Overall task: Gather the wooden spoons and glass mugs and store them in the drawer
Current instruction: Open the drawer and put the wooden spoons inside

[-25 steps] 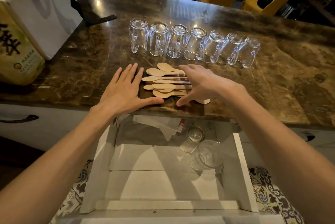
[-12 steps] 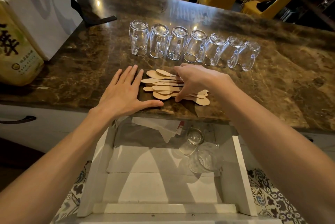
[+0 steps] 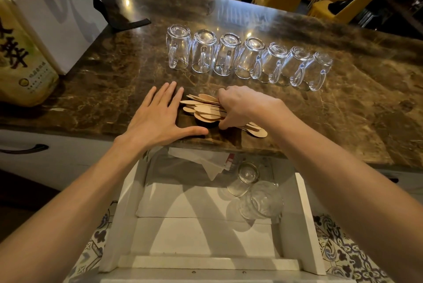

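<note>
1. Right hand (image 3: 240,106) is gripping the pile of flat pale wooden spoons (image 3: 203,106) near the front edge of the dark brown marble counter (image 3: 343,111)
2. Left hand (image 3: 158,120) is lying flat, fingers straight, on the counter just left of the spoons
3. Seven clear glass mugs (image 3: 249,58) are standing upside down in a row behind them
4. White wooden drawer (image 3: 306,225) is hanging open below, holding two clear glasses (image 3: 258,198)

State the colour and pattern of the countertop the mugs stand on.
The countertop is dark brown marble with pale veins, best seen in the head view.
</note>
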Tool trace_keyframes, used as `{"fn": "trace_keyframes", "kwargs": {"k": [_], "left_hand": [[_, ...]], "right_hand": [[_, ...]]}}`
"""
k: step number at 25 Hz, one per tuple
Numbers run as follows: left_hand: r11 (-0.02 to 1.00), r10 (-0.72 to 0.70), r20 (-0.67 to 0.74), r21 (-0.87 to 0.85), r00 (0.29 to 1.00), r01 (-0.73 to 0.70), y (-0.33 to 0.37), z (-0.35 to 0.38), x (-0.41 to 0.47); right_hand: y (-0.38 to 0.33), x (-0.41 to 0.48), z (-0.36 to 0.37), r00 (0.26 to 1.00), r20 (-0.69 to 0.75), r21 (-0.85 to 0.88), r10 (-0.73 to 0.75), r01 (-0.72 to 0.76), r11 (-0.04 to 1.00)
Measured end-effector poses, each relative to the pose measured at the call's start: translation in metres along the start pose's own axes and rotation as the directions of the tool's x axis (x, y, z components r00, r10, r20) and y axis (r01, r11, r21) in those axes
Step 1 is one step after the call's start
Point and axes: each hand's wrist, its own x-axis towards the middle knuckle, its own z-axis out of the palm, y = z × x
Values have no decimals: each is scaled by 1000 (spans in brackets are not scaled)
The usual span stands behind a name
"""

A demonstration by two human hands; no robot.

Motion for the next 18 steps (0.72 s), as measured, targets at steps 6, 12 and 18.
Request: {"fn": "trace_keyframes", "kwargs": {"k": [6, 12, 18], "left_hand": [[1000, 2, 7, 2, 1000, -2, 1, 1, 0], [1000, 1, -5, 2, 1000, -1, -3, 1, -3], [1000, 6, -20, 1, 1000, -6, -1, 0, -3]], "right_hand": [[-12, -3, 10, 989, -103, -28, 110, -113, 993], [-13, -6, 15, 985, -120, 84, 121, -111, 990], [6, -11, 10, 925, -363, 254, 113, -19, 967]]}}
